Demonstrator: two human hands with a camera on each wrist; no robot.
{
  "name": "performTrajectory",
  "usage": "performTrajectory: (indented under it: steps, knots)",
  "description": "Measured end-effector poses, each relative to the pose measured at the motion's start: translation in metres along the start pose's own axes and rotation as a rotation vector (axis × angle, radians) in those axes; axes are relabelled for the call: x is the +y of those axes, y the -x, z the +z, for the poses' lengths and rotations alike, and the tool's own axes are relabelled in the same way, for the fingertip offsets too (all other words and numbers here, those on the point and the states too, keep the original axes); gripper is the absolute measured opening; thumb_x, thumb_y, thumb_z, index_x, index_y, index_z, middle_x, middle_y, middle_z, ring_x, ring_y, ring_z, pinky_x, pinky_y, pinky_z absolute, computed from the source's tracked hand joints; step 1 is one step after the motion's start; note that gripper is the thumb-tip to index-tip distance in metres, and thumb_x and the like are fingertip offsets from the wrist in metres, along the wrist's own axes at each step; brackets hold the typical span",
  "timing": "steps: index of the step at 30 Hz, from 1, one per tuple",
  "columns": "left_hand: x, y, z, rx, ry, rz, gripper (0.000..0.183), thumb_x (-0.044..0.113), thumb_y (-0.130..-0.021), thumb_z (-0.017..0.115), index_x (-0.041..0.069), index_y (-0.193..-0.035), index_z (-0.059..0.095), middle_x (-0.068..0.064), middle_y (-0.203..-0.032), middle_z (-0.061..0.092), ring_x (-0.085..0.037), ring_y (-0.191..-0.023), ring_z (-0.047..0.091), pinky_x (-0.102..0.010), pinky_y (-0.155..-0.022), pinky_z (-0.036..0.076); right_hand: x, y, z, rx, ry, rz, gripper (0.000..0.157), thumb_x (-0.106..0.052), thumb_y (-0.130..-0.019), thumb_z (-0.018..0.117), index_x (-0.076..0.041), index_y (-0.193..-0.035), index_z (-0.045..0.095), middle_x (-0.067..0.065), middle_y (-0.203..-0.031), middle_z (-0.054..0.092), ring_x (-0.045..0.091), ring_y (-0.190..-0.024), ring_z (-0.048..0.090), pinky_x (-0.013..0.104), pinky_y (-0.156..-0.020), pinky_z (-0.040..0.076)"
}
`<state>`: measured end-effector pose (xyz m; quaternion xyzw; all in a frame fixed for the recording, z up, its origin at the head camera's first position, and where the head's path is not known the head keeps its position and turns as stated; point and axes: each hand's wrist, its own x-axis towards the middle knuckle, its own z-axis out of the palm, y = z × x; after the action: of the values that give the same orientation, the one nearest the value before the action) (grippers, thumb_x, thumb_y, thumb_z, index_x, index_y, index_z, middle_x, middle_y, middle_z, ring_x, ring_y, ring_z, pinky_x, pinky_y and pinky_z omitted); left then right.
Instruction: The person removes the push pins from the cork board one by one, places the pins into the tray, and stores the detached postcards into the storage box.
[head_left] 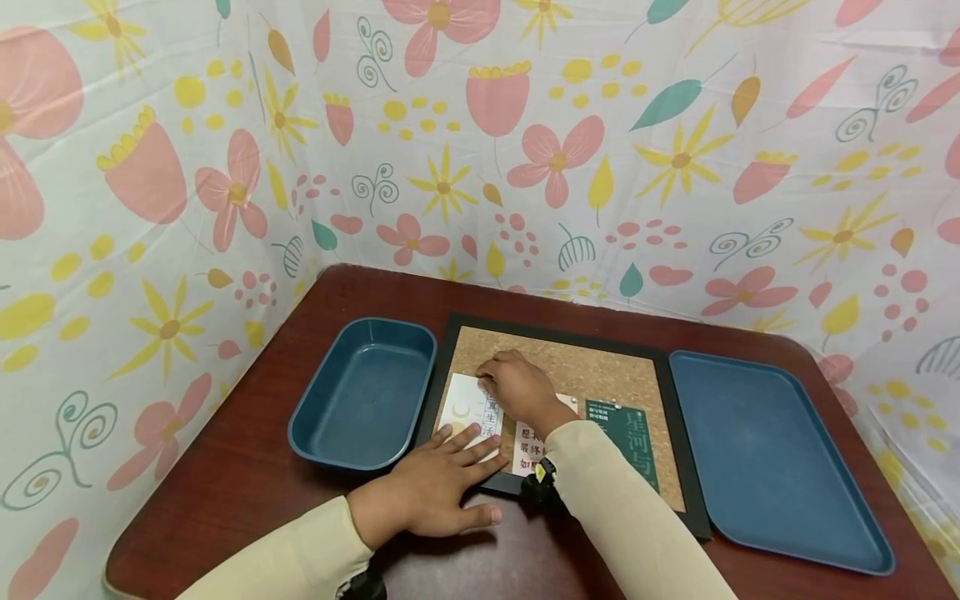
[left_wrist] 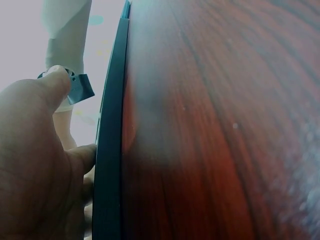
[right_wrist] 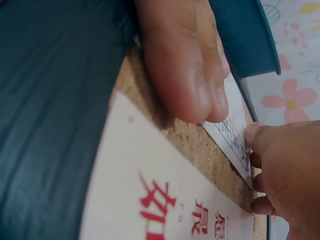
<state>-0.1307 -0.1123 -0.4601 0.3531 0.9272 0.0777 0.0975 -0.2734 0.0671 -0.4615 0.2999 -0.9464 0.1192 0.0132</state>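
A black-framed cork board [head_left: 585, 367] lies on the table. On its left part is a white card [head_left: 461, 400] with a pale moon print and dark characters. My left hand [head_left: 442, 483] lies spread over the card's lower end and the frame's near edge. At the card's upper right corner my right hand [head_left: 519, 387] has its fingers bent down. In the right wrist view its thumb and fingertips [right_wrist: 256, 132] meet the card's edge; anything between them is hidden. Beside it lies a white card with red characters [head_left: 525, 446], partly under the right wrist. A green card [head_left: 622, 429] is farther right.
A deep blue bin [head_left: 363, 392] stands against the board's left side. To the right lies a shallow blue tray [head_left: 780, 450]. The dark red table [head_left: 247, 467] meets a flower-patterned curtain [head_left: 450, 125] at the back and left. Small clips [head_left: 617, 405] show on the green card's top edge.
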Motion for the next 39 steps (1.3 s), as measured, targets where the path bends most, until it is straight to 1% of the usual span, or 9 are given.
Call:
performTrajectory:
  steps: [4, 10, 17, 24, 32, 39]
  knots:
    - [0.0002, 0.0000, -0.0001, -0.007, 0.006, -0.001, 0.077, 0.076, -0.100, 0.025, 0.032, -0.163, 0.028, 0.007, -0.169, 0.020, -0.024, -0.156, 0.011, -0.051, -0.124, 0.012, 0.0004, -0.0014, -0.0010, -0.003, -0.015, 0.000, 0.019, -0.027, -0.103, 0.066, -0.020, -0.118, 0.075, -0.003, -0.115, 0.067, 0.020, -0.117, 0.059, 0.041, -0.098, 0.052]
    - [0.0005, 0.0005, -0.0011, -0.014, 0.023, 0.002, 0.078, 0.076, -0.100, 0.024, 0.031, -0.163, 0.028, 0.007, -0.169, 0.019, -0.024, -0.156, 0.010, -0.052, -0.124, 0.012, 0.0001, -0.0027, -0.0021, -0.004, -0.026, 0.006, 0.016, -0.025, -0.102, 0.067, -0.019, -0.114, 0.076, -0.001, -0.114, 0.068, 0.022, -0.116, 0.061, 0.042, -0.098, 0.052]
    - [0.0000, 0.0012, 0.0003, -0.012, 0.027, 0.013, 0.080, 0.078, -0.099, 0.021, 0.030, -0.163, 0.029, 0.006, -0.169, 0.019, -0.024, -0.156, 0.010, -0.053, -0.124, 0.011, -0.0016, -0.0030, -0.0015, -0.010, -0.005, 0.031, 0.013, -0.026, -0.103, 0.066, -0.020, -0.110, 0.075, -0.002, -0.109, 0.067, 0.020, -0.111, 0.061, 0.041, -0.094, 0.054]
    - [0.0018, 0.0007, -0.0003, -0.008, 0.012, 0.009, 0.079, 0.077, -0.099, 0.023, 0.031, -0.163, 0.029, 0.007, -0.169, 0.019, -0.024, -0.156, 0.010, -0.052, -0.124, 0.012, -0.0026, -0.0036, -0.0017, -0.035, -0.007, 0.078, 0.014, -0.027, -0.105, 0.063, -0.018, -0.108, 0.073, -0.002, -0.111, 0.066, 0.021, -0.116, 0.059, 0.042, -0.094, 0.053]
    - [0.0020, 0.0004, -0.0014, -0.002, 0.012, 0.003, 0.077, 0.076, -0.100, 0.026, 0.032, -0.163, 0.029, 0.007, -0.169, 0.020, -0.024, -0.156, 0.011, -0.051, -0.124, 0.013, -0.0025, -0.0042, -0.0037, -0.037, -0.053, 0.092, 0.020, -0.029, -0.107, 0.058, -0.015, -0.111, 0.072, 0.000, -0.117, 0.068, 0.024, -0.123, 0.057, 0.043, -0.100, 0.050]
    - [0.0003, 0.0004, -0.0005, -0.008, 0.014, 0.004, 0.078, 0.077, -0.099, 0.023, 0.032, -0.163, 0.028, 0.007, -0.169, 0.020, -0.023, -0.156, 0.011, -0.052, -0.124, 0.013, -0.0022, -0.0047, -0.0031, -0.044, -0.076, 0.107, 0.020, -0.029, -0.109, 0.054, -0.016, -0.111, 0.070, 0.001, -0.115, 0.067, 0.024, -0.121, 0.058, 0.044, -0.097, 0.051]
